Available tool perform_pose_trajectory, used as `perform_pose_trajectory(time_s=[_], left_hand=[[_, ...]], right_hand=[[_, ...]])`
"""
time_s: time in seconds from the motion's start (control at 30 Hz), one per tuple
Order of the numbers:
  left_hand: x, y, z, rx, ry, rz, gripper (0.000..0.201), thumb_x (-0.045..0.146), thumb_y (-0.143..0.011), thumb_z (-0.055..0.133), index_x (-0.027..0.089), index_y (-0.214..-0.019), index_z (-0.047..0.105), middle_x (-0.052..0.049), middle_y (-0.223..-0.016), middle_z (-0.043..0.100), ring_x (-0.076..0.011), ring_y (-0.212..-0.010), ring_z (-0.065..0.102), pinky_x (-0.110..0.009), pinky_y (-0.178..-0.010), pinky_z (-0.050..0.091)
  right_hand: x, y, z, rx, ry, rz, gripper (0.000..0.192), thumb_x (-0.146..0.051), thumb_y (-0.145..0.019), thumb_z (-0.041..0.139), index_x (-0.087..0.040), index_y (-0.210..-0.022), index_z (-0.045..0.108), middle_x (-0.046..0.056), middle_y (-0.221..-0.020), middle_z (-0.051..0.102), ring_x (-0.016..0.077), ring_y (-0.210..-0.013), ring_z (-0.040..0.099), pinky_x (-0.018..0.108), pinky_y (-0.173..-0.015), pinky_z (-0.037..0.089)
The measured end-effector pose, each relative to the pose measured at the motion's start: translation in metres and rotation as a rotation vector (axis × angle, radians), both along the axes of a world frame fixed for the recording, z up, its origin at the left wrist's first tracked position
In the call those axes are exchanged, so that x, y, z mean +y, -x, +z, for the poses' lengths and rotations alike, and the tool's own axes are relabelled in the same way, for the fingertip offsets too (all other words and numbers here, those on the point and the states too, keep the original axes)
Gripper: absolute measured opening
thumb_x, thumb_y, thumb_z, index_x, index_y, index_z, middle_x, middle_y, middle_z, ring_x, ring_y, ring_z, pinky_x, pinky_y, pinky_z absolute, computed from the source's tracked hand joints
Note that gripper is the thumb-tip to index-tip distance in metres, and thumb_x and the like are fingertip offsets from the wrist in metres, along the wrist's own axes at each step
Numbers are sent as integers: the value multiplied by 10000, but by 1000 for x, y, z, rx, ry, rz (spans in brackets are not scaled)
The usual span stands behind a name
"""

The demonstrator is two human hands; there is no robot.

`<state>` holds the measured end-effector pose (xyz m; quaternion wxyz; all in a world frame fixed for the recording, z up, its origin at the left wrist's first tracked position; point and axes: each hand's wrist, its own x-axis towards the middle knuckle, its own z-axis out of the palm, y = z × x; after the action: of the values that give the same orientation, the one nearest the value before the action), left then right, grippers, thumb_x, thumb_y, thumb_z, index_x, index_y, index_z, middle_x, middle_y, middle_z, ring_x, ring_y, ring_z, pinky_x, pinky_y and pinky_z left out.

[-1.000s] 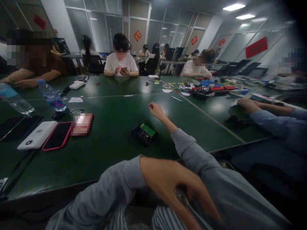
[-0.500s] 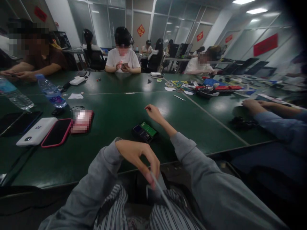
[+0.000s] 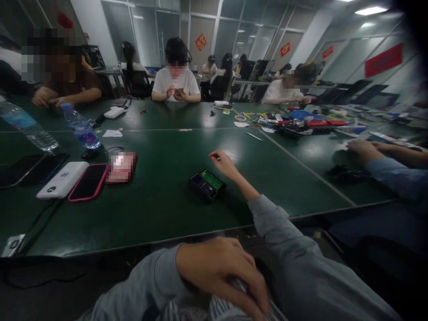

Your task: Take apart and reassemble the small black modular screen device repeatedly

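Note:
My right hand (image 3: 224, 162) rests on the green table (image 3: 157, 209), arm stretched forward in a grey sleeve. Its fingers are curled together and nothing shows in them. Just left of that wrist lies a small dark device with a green circuit board (image 3: 207, 183), apart from the hand. My left hand (image 3: 220, 269) is below the table's near edge, over my lap in striped trousers. Its fingers point down onto the fabric and are blurred, so I cannot tell whether they hold anything.
On the left lie a phone in a pink case (image 3: 87, 181), a white power bank (image 3: 62, 179), a red item (image 3: 120, 167) and two water bottles (image 3: 82, 127). A co-worker's arm (image 3: 384, 165) rests at the right. Tools and cables (image 3: 294, 122) clutter the far right; several people sit opposite.
My left hand has dropped from near the table's edge down onto my lap. The thin strip seen in it earlier no longer shows. My right hand has stayed put.

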<state>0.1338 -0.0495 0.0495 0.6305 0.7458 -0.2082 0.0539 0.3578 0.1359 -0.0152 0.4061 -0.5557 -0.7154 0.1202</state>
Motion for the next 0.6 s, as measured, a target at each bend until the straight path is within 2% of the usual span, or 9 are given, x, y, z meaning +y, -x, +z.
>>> perform_pose_trajectory(time_s=[0.07,0.13,0.17,0.23,0.3,0.33,0.43,0.53,0.6], left_hand=[[29,3,9,14,55,-255,329,552,-796,738,224,-783,730,-78,-884,766,-219,-903,740,-299,-874,562],[56,13,16,71,103,-94,533,695,-719,737,202,-922,753,-108,-917,771,-254,-920,739,-352,-878,568],[67,18,17,86,111,101,657,771,-747,649,185,-1031,742,-134,-962,767,-266,-953,731,-392,-902,564],[83,24,10,102,-48,702,685,744,-844,549,200,-1245,665,-162,-1198,715,-283,-1153,662,-467,-1014,511],[91,22,-6,210,-426,1149,961,668,-683,783,221,-1474,473,-191,-1568,430,-381,-1477,354,-592,-1195,295],[93,18,-16,300,-581,1269,1126,633,-620,843,198,-1543,366,-213,-1645,278,-431,-1538,187,-658,-1217,173],[99,7,-46,484,-860,1279,1320,493,-587,904,181,-1614,136,-212,-1696,63,-463,-1555,-31,-746,-1186,10],[126,14,-61,548,-830,1333,1375,428,-578,896,199,-1621,30,-199,-1700,-63,-485,-1540,-97,-758,-1176,7],[159,28,-63,542,-736,1362,1303,299,-617,847,220,-1620,19,-209,-1697,-46,-479,-1549,-27,-739,-1189,35]], right_hand=[[-7,0,5,-3,85,86,255,-298,-916,539,-186,-1117,649,104,-1111,687,250,-1043,644,463,-948,526],[-18,-5,12,-46,218,273,420,-392,-933,580,-200,-1307,593,119,-1314,625,271,-1223,585,489,-1054,478],[-25,-9,16,-76,297,376,531,-436,-932,602,-217,-1411,528,114,-1424,557,275,-1317,527,490,-1114,434],[-38,-18,20,-135,466,552,802,-493,-890,680,-255,-1569,326,93,-1574,401,278,-1438,410,472,-1194,350],[-50,-25,20,-172,614,666,1133,-509,-780,802,-268,-1631,93,101,-1635,286,295,-1476,356,461,-1215,323],[-55,-26,19,-185,660,694,1266,-508,-722,850,-267,-1633,4,114,-1655,233,308,-1485,339,462,-1218,317],[-63,-20,11,-204,632,672,1382,-510,-666,888,-249,-1626,-71,141,-1687,81,333,-1528,227,474,-1251,234],[-58,-3,4,-162,495,616,1297,-503,-712,857,-224,-1633,-12,147,-1690,43,317,-1554,134,471,-1275,132],[-45,13,-2,-120,430,592,1261,-480,-727,846,-208,-1633,12,162,-1682,76,307,-1554,139,476,-1277,117]])
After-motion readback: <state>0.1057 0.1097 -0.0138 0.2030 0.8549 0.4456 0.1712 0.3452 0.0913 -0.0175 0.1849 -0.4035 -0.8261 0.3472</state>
